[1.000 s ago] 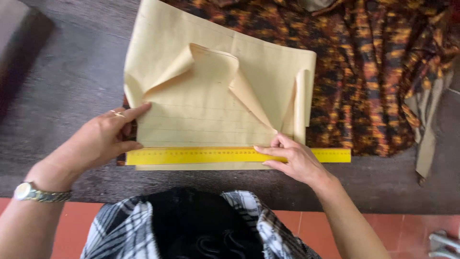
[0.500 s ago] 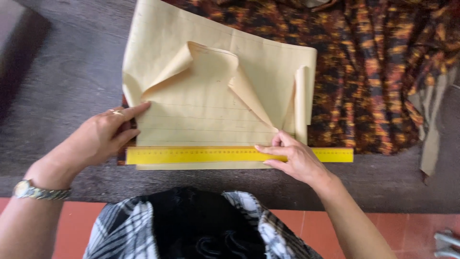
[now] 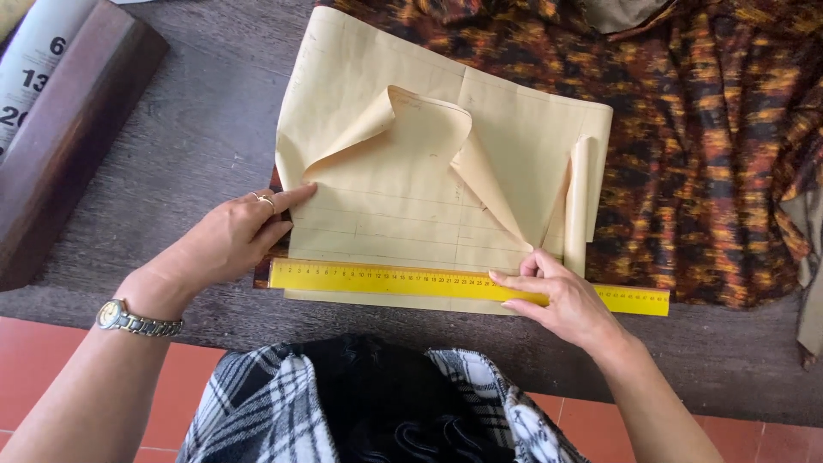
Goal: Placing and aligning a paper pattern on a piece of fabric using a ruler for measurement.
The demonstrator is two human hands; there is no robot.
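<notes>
The left hand (image 3: 227,240) lies flat, fingers spread on cream paper (image 3: 411,206). The right hand (image 3: 561,296) presses the yellow ruler (image 3: 386,279) between them, apparently gripping nothing.

Matt cream paper pattern (image 3: 411,206), glossy yellow ruler (image 3: 386,279), patterned woven cloth (image 3: 703,154), rough dark wooden table (image 3: 197,129).

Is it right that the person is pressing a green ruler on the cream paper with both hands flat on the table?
Not quite. The head view shows the ruler is yellow, not green. The rest holds: it lies on the cream paper, with the left hand and right hand pressing flat on the table.
</notes>
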